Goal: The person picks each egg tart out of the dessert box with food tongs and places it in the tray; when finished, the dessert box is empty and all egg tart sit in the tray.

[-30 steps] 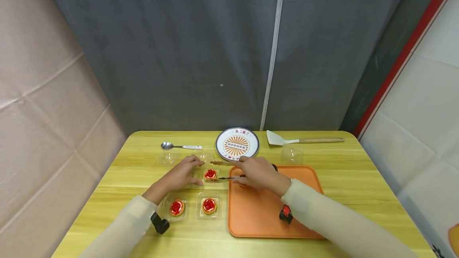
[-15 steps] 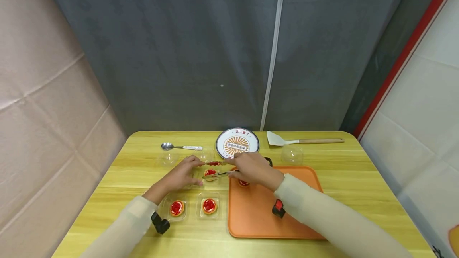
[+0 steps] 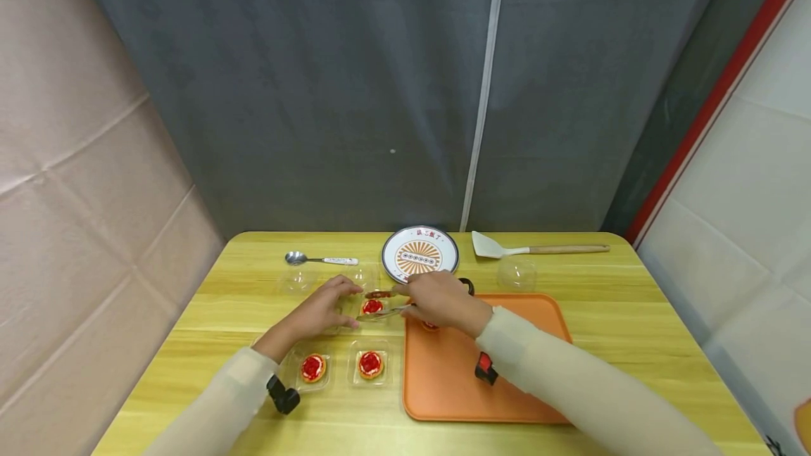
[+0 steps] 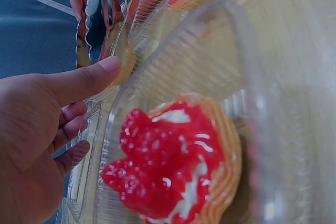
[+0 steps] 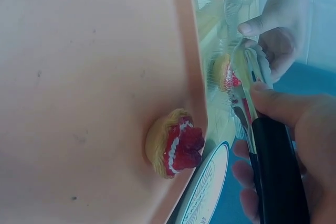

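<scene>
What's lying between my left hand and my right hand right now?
A red-topped tart in a clear container and the front ends of the tongs lie between your left hand and right hand in the head view.

Both arms [image 3: 570, 378] fwd; L hand [image 3: 324, 308] w/ thumb [image 4: 84, 80] apart from fingers [image 4: 71, 129]; R hand [image 3: 440, 298] curled, gripping.

So there's a white plate [image 3: 420, 255] with a dark rim and an orange sunburst sitting near the back edge of a light wood table [image 3: 633, 350]. Metal spoon [image 3: 322, 260] lies left of the plate, handle end toward it. Spatula [image 3: 538, 249] is on the plate's right, white head nearest. Behind the plate hangs a big dark grey curtain [image 3: 342, 90]; well off to its left, a creased pinkish wall [image 3: 82, 125].
</scene>
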Demonstrator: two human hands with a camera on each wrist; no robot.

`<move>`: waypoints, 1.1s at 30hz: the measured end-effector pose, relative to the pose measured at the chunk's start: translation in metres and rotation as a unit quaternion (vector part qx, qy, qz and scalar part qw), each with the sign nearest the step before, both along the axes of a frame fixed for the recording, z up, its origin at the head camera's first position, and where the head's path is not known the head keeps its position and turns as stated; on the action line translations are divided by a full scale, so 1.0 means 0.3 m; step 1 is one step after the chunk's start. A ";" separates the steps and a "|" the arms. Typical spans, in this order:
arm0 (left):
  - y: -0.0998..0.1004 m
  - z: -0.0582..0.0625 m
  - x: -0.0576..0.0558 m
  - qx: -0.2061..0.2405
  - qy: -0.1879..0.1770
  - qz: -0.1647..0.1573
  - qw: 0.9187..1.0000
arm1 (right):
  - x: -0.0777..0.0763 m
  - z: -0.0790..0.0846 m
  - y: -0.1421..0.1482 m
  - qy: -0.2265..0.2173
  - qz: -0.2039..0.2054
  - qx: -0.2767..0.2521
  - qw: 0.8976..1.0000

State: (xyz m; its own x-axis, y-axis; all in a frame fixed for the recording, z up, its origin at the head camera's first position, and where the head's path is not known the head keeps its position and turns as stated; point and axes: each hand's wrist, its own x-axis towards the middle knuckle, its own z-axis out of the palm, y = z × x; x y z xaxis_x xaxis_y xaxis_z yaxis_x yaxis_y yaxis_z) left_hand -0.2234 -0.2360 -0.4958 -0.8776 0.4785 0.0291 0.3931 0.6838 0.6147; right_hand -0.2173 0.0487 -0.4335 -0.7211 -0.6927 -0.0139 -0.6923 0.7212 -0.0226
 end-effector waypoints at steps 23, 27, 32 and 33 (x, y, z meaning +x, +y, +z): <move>0.008 0.017 0.004 -0.002 -0.009 -0.004 1.000 | -0.011 -0.019 -0.012 0.015 0.005 -0.002 1.000; 0.007 0.014 0.003 -0.003 -0.009 -0.003 1.000 | -0.007 -0.016 -0.006 0.006 0.003 -0.014 1.000; 0.006 0.011 0.004 -0.001 -0.008 -0.005 1.000 | 0.002 -0.017 0.004 0.008 0.000 -0.019 1.000; 0.005 0.011 0.004 0.000 -0.008 -0.005 1.000 | 0.005 -0.013 0.006 0.007 -0.001 -0.024 1.000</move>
State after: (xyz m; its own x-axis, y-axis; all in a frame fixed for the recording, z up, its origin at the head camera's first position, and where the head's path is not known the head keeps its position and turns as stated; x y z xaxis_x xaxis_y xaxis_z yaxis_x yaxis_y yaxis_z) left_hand -0.2221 -0.2345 -0.4925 -0.8730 0.4875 0.0144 0.3900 0.6801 0.6208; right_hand -0.2158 0.0506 -0.4376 -0.7217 -0.6916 0.0287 -0.6921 0.7202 -0.0477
